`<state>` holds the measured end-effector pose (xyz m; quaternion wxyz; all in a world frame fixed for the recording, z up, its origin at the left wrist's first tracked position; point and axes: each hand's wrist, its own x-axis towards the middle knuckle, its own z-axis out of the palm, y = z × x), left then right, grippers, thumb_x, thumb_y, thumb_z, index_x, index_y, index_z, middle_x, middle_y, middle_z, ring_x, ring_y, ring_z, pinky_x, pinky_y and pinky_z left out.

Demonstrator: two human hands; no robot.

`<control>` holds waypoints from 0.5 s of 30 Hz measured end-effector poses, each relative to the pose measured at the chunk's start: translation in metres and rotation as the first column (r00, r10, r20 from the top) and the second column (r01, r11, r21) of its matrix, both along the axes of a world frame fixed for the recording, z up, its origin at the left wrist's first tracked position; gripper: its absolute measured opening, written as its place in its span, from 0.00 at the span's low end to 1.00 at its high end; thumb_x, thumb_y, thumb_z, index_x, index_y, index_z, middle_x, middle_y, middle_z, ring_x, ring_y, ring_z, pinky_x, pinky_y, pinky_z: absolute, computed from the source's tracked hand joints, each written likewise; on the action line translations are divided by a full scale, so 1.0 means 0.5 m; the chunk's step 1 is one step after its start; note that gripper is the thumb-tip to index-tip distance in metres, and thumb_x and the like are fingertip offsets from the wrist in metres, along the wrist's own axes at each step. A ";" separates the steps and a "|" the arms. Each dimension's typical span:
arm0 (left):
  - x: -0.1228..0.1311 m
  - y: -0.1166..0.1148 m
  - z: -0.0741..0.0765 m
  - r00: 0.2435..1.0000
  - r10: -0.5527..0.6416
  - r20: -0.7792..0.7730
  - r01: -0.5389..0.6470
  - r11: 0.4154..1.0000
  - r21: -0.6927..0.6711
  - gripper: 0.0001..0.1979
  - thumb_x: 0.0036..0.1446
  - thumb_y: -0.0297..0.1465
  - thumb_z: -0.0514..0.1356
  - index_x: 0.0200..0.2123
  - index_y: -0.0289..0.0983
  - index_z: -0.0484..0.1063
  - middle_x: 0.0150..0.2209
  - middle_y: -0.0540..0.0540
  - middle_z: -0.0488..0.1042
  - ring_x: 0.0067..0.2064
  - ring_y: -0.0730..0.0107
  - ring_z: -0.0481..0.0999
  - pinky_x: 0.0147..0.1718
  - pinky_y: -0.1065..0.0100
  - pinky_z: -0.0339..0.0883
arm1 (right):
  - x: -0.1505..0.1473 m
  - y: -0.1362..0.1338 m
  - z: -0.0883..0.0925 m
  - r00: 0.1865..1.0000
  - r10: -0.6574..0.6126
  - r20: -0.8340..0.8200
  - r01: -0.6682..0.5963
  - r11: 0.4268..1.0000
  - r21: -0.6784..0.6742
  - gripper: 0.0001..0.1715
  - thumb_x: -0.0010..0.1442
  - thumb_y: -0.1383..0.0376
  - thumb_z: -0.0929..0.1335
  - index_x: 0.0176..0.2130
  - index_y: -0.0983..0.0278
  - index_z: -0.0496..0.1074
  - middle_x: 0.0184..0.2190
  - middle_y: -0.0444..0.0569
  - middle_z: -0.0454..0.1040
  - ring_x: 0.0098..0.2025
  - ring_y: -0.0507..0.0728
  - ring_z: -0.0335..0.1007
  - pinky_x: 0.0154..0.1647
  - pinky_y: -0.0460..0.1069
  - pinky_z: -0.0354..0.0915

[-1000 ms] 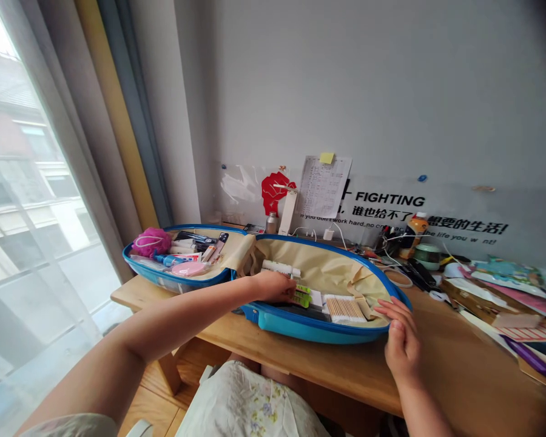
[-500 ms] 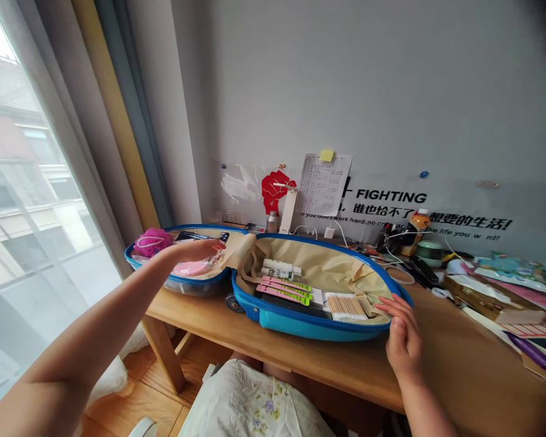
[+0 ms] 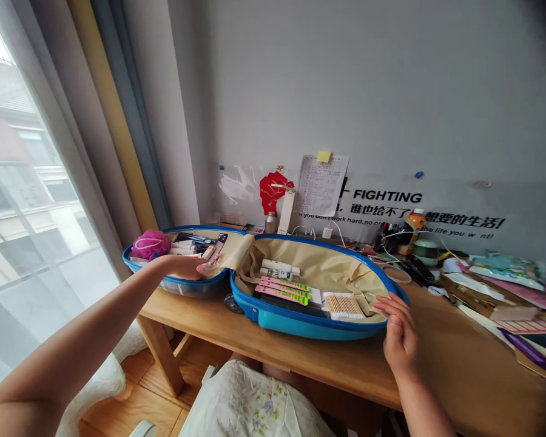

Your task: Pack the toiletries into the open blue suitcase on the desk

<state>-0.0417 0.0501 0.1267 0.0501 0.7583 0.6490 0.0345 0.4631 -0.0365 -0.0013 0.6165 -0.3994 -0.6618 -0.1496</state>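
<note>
A blue suitcase [image 3: 300, 325] lies open flat on a wooden desk [image 3: 455, 370]. My left hand [image 3: 185, 266] reaches into its left half [image 3: 182, 286], fingers curled down over a pink round case that it hides. Beside that hand are a pink bath puff [image 3: 148, 244] and several tubes [image 3: 195, 241]. My right hand [image 3: 398, 337] rests open against the right rim of the other half, fingers apart. That half holds small bottles [image 3: 278, 269], pink and green packets [image 3: 283, 289] and a pack of cotton swabs [image 3: 343, 306].
Clutter covers the desk's right side: papers and booklets [image 3: 505, 291], cables, a green cup [image 3: 425, 250], an orange-capped bottle [image 3: 414, 221]. A wall with stickers and a pinned sheet [image 3: 321, 185] stands behind. Curtains and a window [image 3: 31, 200] are at the left. My flowered lap [image 3: 250, 403] is below.
My left hand left the packets in the right half, swung over to the left half and came down onto the pink round case. The right hand stayed at the rim.
</note>
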 end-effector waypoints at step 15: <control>-0.069 -0.028 -0.004 0.958 0.259 -0.123 -0.245 0.962 0.116 0.22 0.56 0.38 0.52 0.53 0.38 0.70 0.50 0.40 0.77 0.51 0.52 0.76 0.46 0.63 0.68 | -0.008 -0.008 0.009 1.000 -0.008 0.023 0.008 1.000 -0.001 0.19 0.68 0.62 0.56 0.39 0.62 0.73 0.41 0.55 0.76 0.54 0.63 0.68 0.57 0.66 0.63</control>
